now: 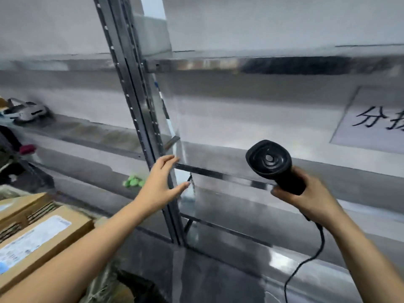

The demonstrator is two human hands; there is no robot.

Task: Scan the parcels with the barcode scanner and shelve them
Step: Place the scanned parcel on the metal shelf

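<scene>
**Scanner in hand, parcels waiting unshelved beside a metal rack**

A black corded barcode scanner point(272, 165) is gripped by its handle in the right hand point(306, 197), fingers curled round it, its head tipped up toward the rack and aimed at no parcel. Its cable point(314, 248) trails down toward the lower right edge of the view. The left hand point(161, 182) holds nothing; its fingers are spread and straight, reaching toward the grey upright post point(140, 119) of the shelving, just beside it. Whether the fingertips touch the post cannot be told through the blur.

Two brown cardboard parcels point(41, 237), the nearer with a pale label on top, lie at the lower left corner of the view, well apart from the scanner. What carries them is not clear.

The shelves point(240, 64) to the right of the post show no parcels; the view there is smeared by motion. A paper sign point(371, 121) with printed characters hangs at the right. On the left shelves sit a small toy car point(26, 112) and something green point(133, 181).

Judging from this, at least these two parcels remain to be scanned and shelved; how many are already done cannot be told.
</scene>
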